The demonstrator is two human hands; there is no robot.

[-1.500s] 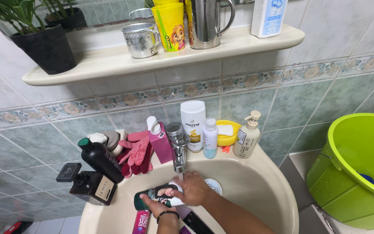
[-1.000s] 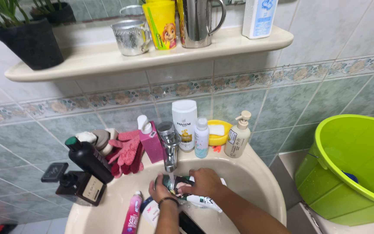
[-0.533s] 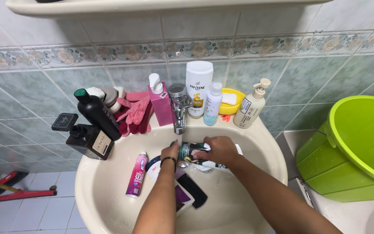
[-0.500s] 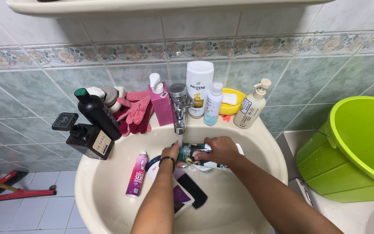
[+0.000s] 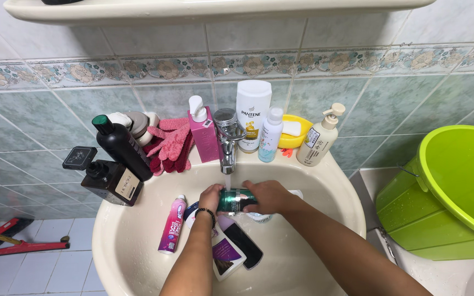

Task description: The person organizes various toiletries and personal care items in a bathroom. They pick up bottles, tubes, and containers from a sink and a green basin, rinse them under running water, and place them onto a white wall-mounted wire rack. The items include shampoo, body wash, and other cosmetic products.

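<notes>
fingers (image 5: 259, 193) around green bottle (image 5: 236, 200), lengthwise sideways, seemingly cap-left

rim: pink gloves (image 5: 172, 143) | yellow soap dish (image 5: 294, 133) | right: green bucket (image 5: 456, 189) | floor: possibly a mop (image 5: 6, 239)

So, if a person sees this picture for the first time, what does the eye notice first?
Probably the two hands in the middle: the left hand and right hand hold a green bottle sideways under the running tap, above the cream sink. Next comes the bright green bucket at the right edge.
</notes>
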